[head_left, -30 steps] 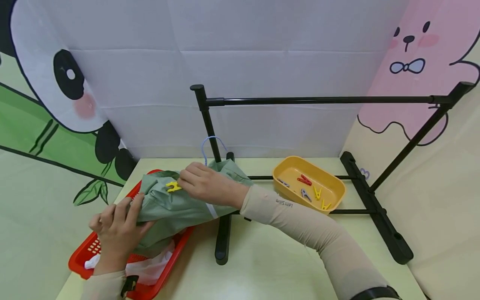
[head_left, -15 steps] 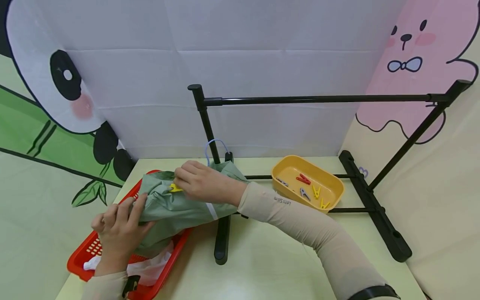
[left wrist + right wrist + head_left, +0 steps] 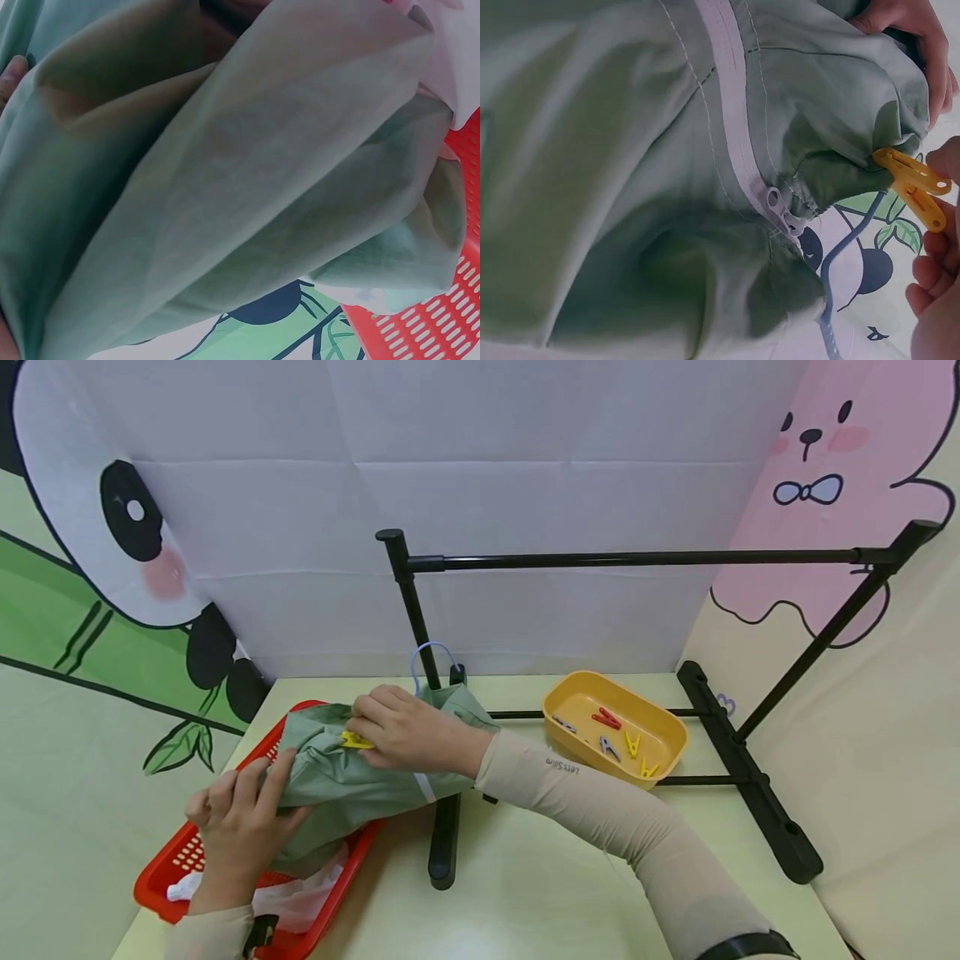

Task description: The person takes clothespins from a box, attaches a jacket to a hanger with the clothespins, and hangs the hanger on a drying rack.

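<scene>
A green garment [image 3: 330, 789] with a white zipper [image 3: 732, 97] lies over the red basket [image 3: 330, 893], reaching right to the rack's left foot. The hook of a blue hanger [image 3: 433, 644] sticks up behind it. My left hand [image 3: 238, 827] grips the garment's left part, thumb under and fingers over the cloth. With its thumb and fingers my right hand [image 3: 412, 731] pinches a yellow clothespin [image 3: 916, 187], whose tips sit on the fabric edge beside the hanger. In the left wrist view, cloth [image 3: 247, 165] hides most of the left hand.
A black rack [image 3: 637, 559] stands across the table [image 3: 570, 877]. Inside its base, a yellow tray [image 3: 558, 745] holds several red, grey and yellow clothespins. White cloth [image 3: 300, 897] lies in the red basket. Printed sheets stand behind and at the sides.
Both hands stay almost in place on the garment. The yellow clothespin's visible end looked spread at first and now looks narrower. The hanger hook has dipped slightly.
</scene>
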The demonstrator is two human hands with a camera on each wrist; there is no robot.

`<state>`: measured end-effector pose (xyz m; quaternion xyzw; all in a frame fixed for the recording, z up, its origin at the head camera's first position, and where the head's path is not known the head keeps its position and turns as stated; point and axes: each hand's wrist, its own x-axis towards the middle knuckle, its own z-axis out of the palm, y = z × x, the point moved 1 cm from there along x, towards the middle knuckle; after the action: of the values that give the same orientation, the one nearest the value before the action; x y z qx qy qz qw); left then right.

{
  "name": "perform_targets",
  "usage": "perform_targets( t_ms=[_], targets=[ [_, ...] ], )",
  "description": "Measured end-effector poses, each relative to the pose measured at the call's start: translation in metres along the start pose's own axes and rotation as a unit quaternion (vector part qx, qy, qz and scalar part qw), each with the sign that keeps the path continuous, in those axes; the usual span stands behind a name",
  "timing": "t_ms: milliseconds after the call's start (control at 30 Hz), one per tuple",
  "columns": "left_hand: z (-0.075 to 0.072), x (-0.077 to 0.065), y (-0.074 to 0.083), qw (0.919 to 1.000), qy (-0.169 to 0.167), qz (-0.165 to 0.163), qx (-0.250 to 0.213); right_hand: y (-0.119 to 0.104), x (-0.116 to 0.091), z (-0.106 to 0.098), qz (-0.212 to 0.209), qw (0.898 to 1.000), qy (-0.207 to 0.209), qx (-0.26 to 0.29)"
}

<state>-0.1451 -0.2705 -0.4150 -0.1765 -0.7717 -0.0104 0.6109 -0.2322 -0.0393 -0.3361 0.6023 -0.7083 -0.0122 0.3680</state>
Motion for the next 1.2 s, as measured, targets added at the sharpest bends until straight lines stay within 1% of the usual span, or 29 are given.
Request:
perform_targets(
  t_ms=[200,333,500,633,767,967,1200],
  targets=[
    [-0.002,0.002,0.001,0.9999,-0.004,-0.004,-0.009,-0.002,-0.001,-0.001,0.003,1.0,0.002,0.004],
    [-0.002,0.003,0.002,0.9998,-0.007,-0.007,-0.016,-0.002,-0.003,-0.001,0.009,1.0,0.005,0.021],
    [-0.002,0.001,0.0,0.9996,-0.013,-0.01,-0.022,-0.001,-0.006,-0.001,0.007,0.998,0.02,0.054],
    [-0.003,0.0,-0.001,0.9995,-0.013,-0.012,-0.026,0.0,-0.011,0.001,-0.004,0.997,0.041,0.065],
    [-0.002,-0.001,-0.002,0.9994,-0.012,-0.017,-0.029,0.001,-0.017,0.004,-0.017,0.996,0.054,0.067],
    [-0.002,-0.004,-0.003,0.9991,-0.021,-0.022,-0.03,0.004,-0.025,0.004,-0.026,0.996,0.054,0.073],
    [-0.004,-0.004,-0.002,0.9982,-0.036,-0.032,-0.037,0.007,-0.037,0.005,-0.029,0.996,0.065,0.055]
  ],
)
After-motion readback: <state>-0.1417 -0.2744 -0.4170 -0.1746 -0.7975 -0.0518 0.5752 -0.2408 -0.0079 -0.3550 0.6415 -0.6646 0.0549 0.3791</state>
